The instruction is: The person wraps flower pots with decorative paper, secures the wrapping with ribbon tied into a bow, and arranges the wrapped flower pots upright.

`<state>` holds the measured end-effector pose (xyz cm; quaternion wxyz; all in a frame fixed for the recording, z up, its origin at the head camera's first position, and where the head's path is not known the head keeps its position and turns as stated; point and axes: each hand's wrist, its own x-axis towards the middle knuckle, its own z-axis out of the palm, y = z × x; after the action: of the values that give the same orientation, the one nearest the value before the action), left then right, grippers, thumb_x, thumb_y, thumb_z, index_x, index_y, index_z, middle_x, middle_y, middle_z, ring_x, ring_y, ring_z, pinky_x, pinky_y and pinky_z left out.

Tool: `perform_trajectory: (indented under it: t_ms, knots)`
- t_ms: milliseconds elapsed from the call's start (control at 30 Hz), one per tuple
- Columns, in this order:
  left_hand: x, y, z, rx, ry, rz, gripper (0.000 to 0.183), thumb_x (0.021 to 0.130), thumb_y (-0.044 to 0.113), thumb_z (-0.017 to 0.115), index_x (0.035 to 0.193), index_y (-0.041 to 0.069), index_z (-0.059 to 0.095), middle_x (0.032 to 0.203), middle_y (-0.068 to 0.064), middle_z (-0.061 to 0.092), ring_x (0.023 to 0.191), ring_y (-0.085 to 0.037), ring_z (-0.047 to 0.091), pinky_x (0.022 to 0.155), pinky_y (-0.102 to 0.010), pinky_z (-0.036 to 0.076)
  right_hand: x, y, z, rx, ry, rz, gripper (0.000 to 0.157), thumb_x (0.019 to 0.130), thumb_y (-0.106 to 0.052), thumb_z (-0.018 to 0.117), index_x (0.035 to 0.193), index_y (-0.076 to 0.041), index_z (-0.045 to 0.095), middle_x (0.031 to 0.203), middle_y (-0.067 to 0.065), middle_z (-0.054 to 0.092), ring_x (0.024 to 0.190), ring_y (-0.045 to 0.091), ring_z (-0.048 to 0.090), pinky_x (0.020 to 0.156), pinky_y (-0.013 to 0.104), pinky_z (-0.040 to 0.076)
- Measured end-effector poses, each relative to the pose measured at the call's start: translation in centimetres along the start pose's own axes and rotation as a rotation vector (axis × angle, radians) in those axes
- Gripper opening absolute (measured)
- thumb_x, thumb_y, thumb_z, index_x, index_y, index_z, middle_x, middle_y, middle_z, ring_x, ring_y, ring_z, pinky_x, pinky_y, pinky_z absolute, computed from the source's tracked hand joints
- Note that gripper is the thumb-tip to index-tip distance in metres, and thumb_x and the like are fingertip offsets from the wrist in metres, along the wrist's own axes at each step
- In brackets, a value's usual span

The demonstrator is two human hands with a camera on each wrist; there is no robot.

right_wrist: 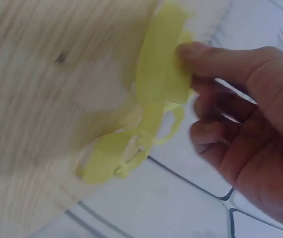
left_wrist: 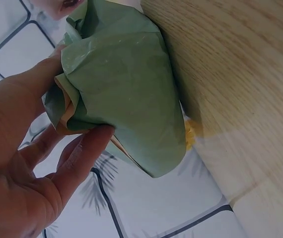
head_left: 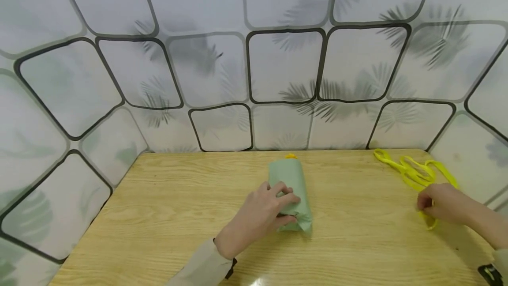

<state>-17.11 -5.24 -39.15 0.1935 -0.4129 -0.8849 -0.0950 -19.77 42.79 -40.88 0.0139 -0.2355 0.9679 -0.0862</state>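
Observation:
A package wrapped in pale green paper (head_left: pixel 286 172) lies lengthwise on the wooden table. My left hand (head_left: pixel 259 211) grips its near end, thumb on one side and fingers curled over the top. Folded paper edges with a brown inner side show by the thumb in the left wrist view, on the green wrapping (left_wrist: pixel 126 84). Over at the right, my right hand (head_left: pixel 448 202) pinches a yellow ribbon (head_left: pixel 412 174) between thumb and fingertips. Loose loops of the ribbon (right_wrist: pixel 106 153) trail across the table in the right wrist view.
A small orange-yellow item (head_left: pixel 291 156) peeks out behind the package's far end. The wooden tabletop (head_left: pixel 178 202) meets patterned cloth walls (head_left: pixel 282 65) at the back and both sides.

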Motion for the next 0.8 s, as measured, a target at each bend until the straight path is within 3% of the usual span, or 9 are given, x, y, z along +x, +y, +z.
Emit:
perform_trajectory:
  t_ms: [67, 167, 200, 300, 433, 567, 700, 800]
  knots:
    - [0.0, 0.0, 0.0, -0.008, 0.003, -0.002, 0.039, 0.086, 0.049, 0.078, 0.119, 0.030, 0.071, 0.119, 0.005, 0.067, 0.077, -0.013, 0.057, 0.060, -0.017, 0.045, 0.6, -1.1, -0.3, -0.014, 0.124, -0.014, 0.025, 0.078, 0.002, 0.081, 0.077, -0.021, 0.070, 0.071, -0.019, 0.061, 0.063, -0.011, 0.046, 0.053, 0.021, 0.042]
    - [0.0, 0.0, 0.0, -0.011, 0.008, -0.003, 0.038, 0.085, 0.048, 0.078, 0.118, 0.030, 0.071, 0.119, 0.005, 0.067, 0.077, -0.014, 0.057, 0.060, -0.017, 0.045, 1.8, -3.5, -1.5, -0.008, 0.391, 0.012, 0.020, 0.081, 0.000, 0.082, 0.085, -0.017, 0.072, 0.074, -0.013, 0.066, 0.065, -0.013, 0.048, 0.052, 0.016, 0.042]
    - [0.0, -0.1, -0.1, -0.011, 0.008, -0.003, 0.038, 0.085, 0.048, 0.078, 0.118, 0.030, 0.071, 0.119, 0.005, 0.066, 0.077, -0.013, 0.057, 0.059, -0.017, 0.045, 2.2, -4.4, -2.3, 0.032, 0.458, 0.039, 0.016, 0.085, 0.000, 0.079, 0.089, -0.014, 0.072, 0.076, -0.010, 0.068, 0.065, -0.014, 0.049, 0.053, 0.015, 0.043]
    - [0.0, -0.1, -0.1, -0.012, 0.011, -0.002, 0.038, 0.085, 0.048, 0.078, 0.118, 0.030, 0.071, 0.118, 0.005, 0.067, 0.076, -0.013, 0.056, 0.058, -0.017, 0.043, 3.3, -6.7, -4.6, 0.202, 0.629, 0.108, 0.010, 0.094, 0.001, 0.069, 0.102, -0.005, 0.070, 0.084, -0.017, 0.068, 0.070, -0.017, 0.054, 0.058, 0.006, 0.045]
    - [0.1, 0.0, -0.1, -0.008, 0.015, -0.002, 0.038, 0.085, 0.048, 0.078, 0.118, 0.030, 0.071, 0.118, 0.005, 0.067, 0.075, -0.013, 0.056, 0.057, -0.016, 0.043, 4.4, -8.8, -7.3, 0.388, 0.798, 0.103, 0.015, 0.100, 0.002, 0.058, 0.115, 0.004, 0.060, 0.093, -0.034, 0.060, 0.076, -0.019, 0.058, 0.065, 0.001, 0.045]
    - [0.1, 0.0, -0.1, -0.003, 0.018, 0.000, 0.038, 0.085, 0.047, 0.079, 0.118, 0.030, 0.071, 0.118, 0.005, 0.067, 0.075, -0.013, 0.056, 0.058, -0.017, 0.043, 5.0, -9.5, -8.6, 0.315, 0.877, 0.059, 0.017, 0.100, 0.002, 0.057, 0.117, 0.007, 0.057, 0.098, -0.033, 0.057, 0.081, -0.022, 0.054, 0.071, -0.003, 0.041]
    - [0.1, 0.0, 0.1, -0.005, 0.017, -0.005, 0.038, 0.085, 0.048, 0.079, 0.118, 0.031, 0.071, 0.118, 0.006, 0.067, 0.075, -0.013, 0.056, 0.057, -0.017, 0.044, 5.0, -8.9, -8.7, 0.160, 0.860, 0.016, 0.016, 0.091, 0.009, 0.064, 0.106, 0.006, 0.063, 0.103, -0.001, 0.069, 0.098, -0.030, 0.044, 0.081, -0.006, 0.036]
    - [0.0, 0.0, 0.2, -0.008, 0.016, -0.006, 0.038, 0.085, 0.048, 0.079, 0.118, 0.031, 0.071, 0.118, 0.006, 0.067, 0.076, -0.013, 0.056, 0.058, -0.017, 0.043, 4.8, -8.2, -8.5, 0.083, 0.859, -0.034, 0.017, 0.081, 0.013, 0.070, 0.095, 0.005, 0.067, 0.115, 0.024, 0.068, 0.111, -0.031, 0.037, 0.079, -0.003, 0.033]
